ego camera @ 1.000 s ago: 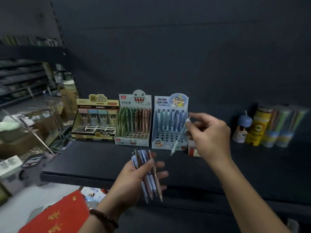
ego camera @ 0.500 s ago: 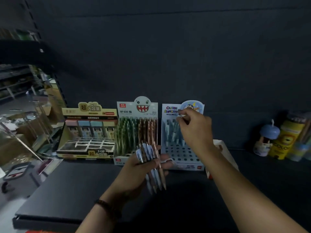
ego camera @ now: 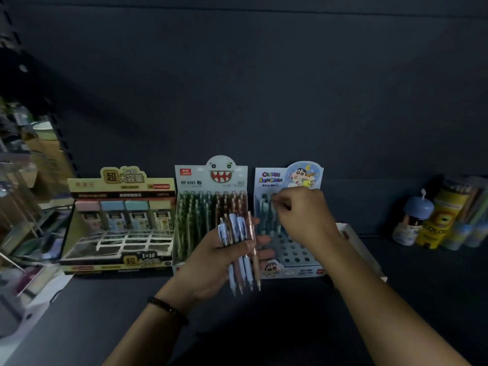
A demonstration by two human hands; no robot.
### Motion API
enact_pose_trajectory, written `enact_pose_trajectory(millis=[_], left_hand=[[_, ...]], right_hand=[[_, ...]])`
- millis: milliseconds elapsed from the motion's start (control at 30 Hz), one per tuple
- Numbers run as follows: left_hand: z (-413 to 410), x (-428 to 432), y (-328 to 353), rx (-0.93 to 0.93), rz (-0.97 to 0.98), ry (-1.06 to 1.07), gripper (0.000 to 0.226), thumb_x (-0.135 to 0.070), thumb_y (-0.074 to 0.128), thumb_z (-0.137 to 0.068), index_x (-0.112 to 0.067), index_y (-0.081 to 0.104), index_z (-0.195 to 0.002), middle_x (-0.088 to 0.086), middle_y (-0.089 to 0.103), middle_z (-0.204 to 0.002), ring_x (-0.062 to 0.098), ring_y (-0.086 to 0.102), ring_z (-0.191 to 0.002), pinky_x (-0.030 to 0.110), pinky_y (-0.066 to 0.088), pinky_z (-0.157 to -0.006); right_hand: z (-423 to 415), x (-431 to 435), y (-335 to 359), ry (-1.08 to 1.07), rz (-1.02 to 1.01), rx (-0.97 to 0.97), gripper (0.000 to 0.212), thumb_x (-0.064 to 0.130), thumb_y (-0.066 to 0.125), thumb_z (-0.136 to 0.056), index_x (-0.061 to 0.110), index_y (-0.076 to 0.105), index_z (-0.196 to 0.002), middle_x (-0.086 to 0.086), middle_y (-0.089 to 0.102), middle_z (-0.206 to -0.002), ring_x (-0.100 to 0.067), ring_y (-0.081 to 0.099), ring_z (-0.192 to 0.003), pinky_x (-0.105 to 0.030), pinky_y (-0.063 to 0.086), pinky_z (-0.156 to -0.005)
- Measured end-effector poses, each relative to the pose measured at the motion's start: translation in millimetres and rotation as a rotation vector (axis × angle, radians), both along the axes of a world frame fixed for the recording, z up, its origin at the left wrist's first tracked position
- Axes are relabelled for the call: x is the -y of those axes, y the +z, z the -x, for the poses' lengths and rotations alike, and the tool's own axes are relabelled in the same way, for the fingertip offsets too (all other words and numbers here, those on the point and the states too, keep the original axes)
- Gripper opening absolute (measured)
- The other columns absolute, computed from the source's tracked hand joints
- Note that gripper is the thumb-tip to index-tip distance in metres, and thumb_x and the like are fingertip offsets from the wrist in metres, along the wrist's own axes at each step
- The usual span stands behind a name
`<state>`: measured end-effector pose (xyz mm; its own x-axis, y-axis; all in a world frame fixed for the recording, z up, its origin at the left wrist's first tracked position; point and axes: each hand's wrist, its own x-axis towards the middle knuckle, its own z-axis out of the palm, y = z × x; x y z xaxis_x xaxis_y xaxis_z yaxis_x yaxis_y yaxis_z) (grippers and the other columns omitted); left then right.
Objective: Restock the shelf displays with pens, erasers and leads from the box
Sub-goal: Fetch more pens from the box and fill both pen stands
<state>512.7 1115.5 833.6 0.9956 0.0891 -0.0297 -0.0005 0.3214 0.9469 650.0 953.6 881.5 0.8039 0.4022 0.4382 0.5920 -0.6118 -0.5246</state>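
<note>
Three displays stand on the dark shelf (ego camera: 264, 326): a yellow lead display (ego camera: 118, 223) at left, a white monster-face pen display (ego camera: 196, 207) in the middle, a blue cartoon pen display (ego camera: 290, 249) at right. My left hand (ego camera: 211, 262) grips a bundle of several pens (ego camera: 239, 249), blue and pinkish, tips pointing down, in front of the middle display. My right hand (ego camera: 303, 215) hovers over the back rows of the blue display, fingers curled and pinching the top of a pen (ego camera: 272, 200) standing there.
A white box (ego camera: 364, 249) lies behind the blue display at right. Cartoon containers (ego camera: 414, 220) and a yellow tube (ego camera: 441, 220) stand at far right. Cluttered racks and boxes (ego camera: 26, 194) fill the left side beyond the shelf edge.
My right hand carried one pen from mid-air into the back of the blue display and lowered it. The camera has moved closer to the shelf. The left hand keeps its bundle.
</note>
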Motion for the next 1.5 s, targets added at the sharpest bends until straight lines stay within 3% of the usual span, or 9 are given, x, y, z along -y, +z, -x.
enact_pose_trajectory(millis=[133,300,433,633,800,933,1100,1333,1500], left_hand=[[9,-21,0,0.019,-0.095,0.026,0.032,0.004,0.053,-0.105,-0.001,0.059,-0.136,0.021,0.072,-0.131,0.042,0.070,-0.122,0.063,0.053,-0.107],[22,-23,-6,0.070,-0.088,0.021,0.032,0.002,0.052,-0.107,-0.001,0.061,-0.137,0.023,0.070,-0.134,0.045,0.068,-0.123,0.058,0.056,-0.104],[23,-21,-7,0.167,-0.286,0.001,0.031,0.003,0.051,-0.108,-0.002,0.063,-0.136,0.017,0.073,-0.131,0.037,0.070,-0.122,0.049,0.057,-0.104],[33,-39,-9,0.141,-0.519,0.103,0.018,-0.013,0.057,-0.109,-0.019,0.072,-0.118,0.008,0.077,-0.111,0.024,0.073,-0.109,0.045,0.058,-0.099],[43,-58,-7,0.081,-0.245,-0.043,0.024,-0.003,0.046,-0.111,-0.003,0.060,-0.130,0.030,0.075,-0.112,0.048,0.074,-0.107,0.056,0.061,-0.095],[40,-72,-14,0.117,-0.307,-0.030,0.020,-0.011,0.047,-0.113,-0.008,0.060,-0.128,0.018,0.057,-0.081,0.029,0.056,-0.070,0.040,0.049,-0.069],[37,-65,-17,0.106,-0.050,-0.110,0.021,-0.008,0.048,-0.108,-0.006,0.062,-0.123,0.006,0.037,-0.075,0.019,0.036,-0.066,0.031,0.040,-0.062],[40,-62,-10,0.130,0.189,-0.155,0.038,0.000,0.046,-0.103,-0.002,0.058,-0.139,0.009,0.046,-0.084,0.020,0.045,-0.071,0.034,0.044,-0.068],[43,-60,-5,0.146,-0.027,-0.022,0.040,-0.004,0.055,-0.102,-0.006,0.060,-0.142,0.020,0.071,-0.106,0.031,0.070,-0.085,0.043,0.061,-0.079]], right_hand=[[32,3,5,0.032,-0.265,0.002,0.013,0.029,0.073,-0.099,0.027,0.081,-0.108,0.018,0.075,-0.086,0.004,0.070,-0.079,-0.010,0.052,-0.075],[66,-19,1,0.208,-0.163,-0.210,0.024,0.052,0.084,-0.083,0.031,0.081,-0.092,0.015,0.074,-0.082,0.004,0.068,-0.079,-0.020,0.056,-0.065],[64,-35,-2,0.188,-0.113,-0.195,0.031,0.053,0.090,-0.076,0.025,0.080,-0.085,0.011,0.071,-0.073,0.003,0.066,-0.070,-0.012,0.048,-0.055],[58,-34,3,0.246,-0.212,-0.260,0.015,0.038,0.085,-0.087,0.023,0.083,-0.086,0.013,0.077,-0.080,0.002,0.072,-0.076,-0.025,0.056,-0.074],[51,-16,24,0.220,-0.404,-0.215,0.012,0.012,0.076,-0.096,0.017,0.082,-0.105,0.006,0.080,-0.081,-0.007,0.077,-0.070,-0.026,0.062,-0.065],[47,-22,20,0.122,-0.329,-0.024,0.024,0.019,0.077,-0.097,0.025,0.076,-0.120,0.012,0.076,-0.079,-0.002,0.074,-0.076,-0.028,0.062,-0.080],[53,-35,7,0.120,-0.263,0.046,0.018,0.020,0.077,-0.096,0.026,0.076,-0.112,0.019,0.067,-0.082,0.000,0.066,-0.080,-0.035,0.062,-0.083],[48,-48,-5,0.141,-0.159,0.069,0.009,0.026,0.076,-0.096,0.030,0.073,-0.104,0.022,0.067,-0.084,-0.010,0.067,-0.088,-0.043,0.060,-0.087],[50,-53,-13,0.171,-0.039,0.049,0.014,0.022,0.075,-0.097,0.024,0.077,-0.111,0.007,0.078,-0.100,-0.011,0.071,-0.095,-0.035,0.060,-0.091]])
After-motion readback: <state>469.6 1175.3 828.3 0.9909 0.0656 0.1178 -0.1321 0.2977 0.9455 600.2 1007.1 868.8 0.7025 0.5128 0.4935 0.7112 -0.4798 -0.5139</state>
